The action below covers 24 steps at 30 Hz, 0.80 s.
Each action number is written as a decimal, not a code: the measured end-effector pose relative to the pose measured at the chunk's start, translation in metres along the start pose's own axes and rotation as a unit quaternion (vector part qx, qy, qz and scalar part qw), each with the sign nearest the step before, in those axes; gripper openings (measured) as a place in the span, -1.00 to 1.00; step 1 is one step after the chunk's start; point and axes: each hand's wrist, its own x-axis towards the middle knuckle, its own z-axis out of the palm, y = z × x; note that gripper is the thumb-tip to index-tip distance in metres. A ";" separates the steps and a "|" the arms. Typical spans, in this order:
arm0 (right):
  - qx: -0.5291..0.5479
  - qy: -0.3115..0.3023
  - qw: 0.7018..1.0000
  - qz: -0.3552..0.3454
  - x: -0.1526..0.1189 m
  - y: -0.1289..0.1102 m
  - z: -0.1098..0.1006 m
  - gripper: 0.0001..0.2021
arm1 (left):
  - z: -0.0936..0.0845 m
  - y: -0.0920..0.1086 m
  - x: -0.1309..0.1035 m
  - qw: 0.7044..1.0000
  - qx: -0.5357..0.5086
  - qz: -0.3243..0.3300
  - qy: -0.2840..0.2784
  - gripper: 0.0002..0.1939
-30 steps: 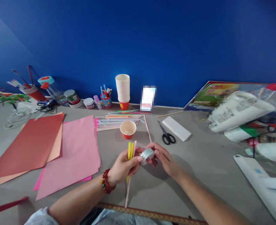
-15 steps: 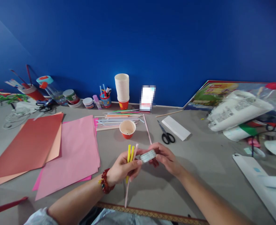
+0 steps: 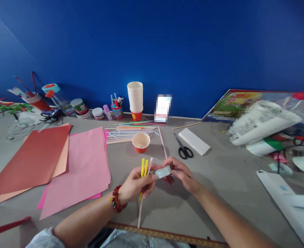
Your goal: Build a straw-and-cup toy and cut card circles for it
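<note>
1. The tape is suspended above the table, between the two hands, in front of the cup. It is seen as a pale roll, tilted so that its side is presented.
2. The left hand is clamped on two yellow straws and a pink straw. The left edge of the tape is contacted by the thumb of this hand.
3. The straws are held side by side, upper ends projecting above the fingers. The lower end of the pink straw is extended well below the hand, toward the near table edge.
4. The right hand is positioned with thumb and forefinger bent at the right edge of the tape, touching it. Whether these fingers are pinched tight cannot be told; the remaining fingers are partly hidden.
5. A loose straw is laid on the table, its near end just beside the right hand.
6. The scissors are placed beyond the right hand, beside the folded paper.
7. The pile of straws is spread behind the cup. The cup stack is stood farther back, near the wall.
8. Pink sheets and a red sheet are laid left of the hands.
</note>
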 end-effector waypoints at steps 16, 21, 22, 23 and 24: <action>-0.263 0.026 0.960 -0.090 -0.004 -0.014 0.002 -0.87 | 0.000 -0.007 0.000 0.999 0.000 0.020 0.036 -0.66; -0.281 0.006 0.954 -0.103 -0.006 -0.020 0.000 -0.87 | -0.002 -0.009 -0.002 0.999 0.012 0.032 -0.006 -0.61; -0.279 0.002 0.955 -0.102 -0.007 -0.020 0.000 -0.88 | -0.002 -0.010 -0.002 0.999 0.012 0.038 -0.012 -0.61; -0.277 -0.001 0.956 -0.100 -0.007 -0.021 0.000 -0.89 | -0.002 -0.011 -0.001 0.999 0.010 0.042 -0.017 -0.61; -0.276 -0.004 0.956 -0.095 -0.007 -0.021 -0.001 -0.89 | -0.002 -0.012 -0.001 0.999 0.007 0.044 -0.021 -0.60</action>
